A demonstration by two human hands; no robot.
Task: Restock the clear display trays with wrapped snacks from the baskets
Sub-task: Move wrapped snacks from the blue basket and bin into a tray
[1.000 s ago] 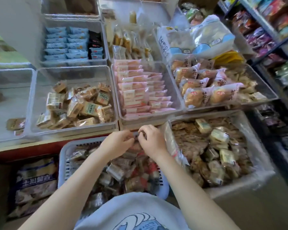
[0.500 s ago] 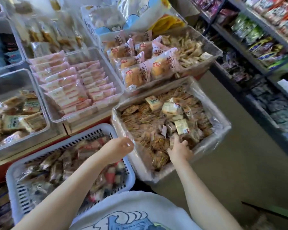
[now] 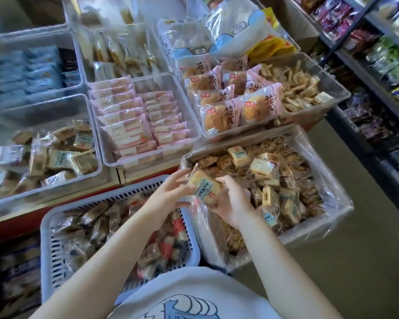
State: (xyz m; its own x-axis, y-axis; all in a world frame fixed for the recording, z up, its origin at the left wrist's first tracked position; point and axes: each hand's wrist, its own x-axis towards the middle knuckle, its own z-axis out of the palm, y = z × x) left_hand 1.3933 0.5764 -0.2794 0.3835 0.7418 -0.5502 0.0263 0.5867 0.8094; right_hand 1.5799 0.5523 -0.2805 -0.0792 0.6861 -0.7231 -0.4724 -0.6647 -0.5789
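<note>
Desk [image 3: 145, 174]: fills the left and centre of the frame; carries the clear display trays; red front edge along its near side.
Store shelves [image 3: 378, 72]: right edge of the frame, packed with bagged goods, blurred.
Lined bin [image 3: 327, 192]: centre right, just beside the desk edge; clear plastic liner, full of small wrapped snacks.
Blue basket [image 3: 55, 229]: lower left of centre, touching the lined bin's left side; holds mixed wrapped snacks.
Bread tray [image 3: 217, 134]: upper centre; round buns in pink wrappers.
Pink-wrapper tray [image 3: 106, 157]: centre; two rows of flat pink packets.
Cracker tray [image 3: 97, 171]: centre left; loose beige wrapped squares.
Left hand [image 3: 168, 194]: over the seam between basket and bin, fingers curled onto the left end of the packet.
Right hand [image 3: 230, 203]: over the bin's near left corner, fingers wrapped around the packet's right end from below.
Wrapped snack packet [image 3: 204, 188]: centre of the frame, held between both hands, above the bin.
</note>
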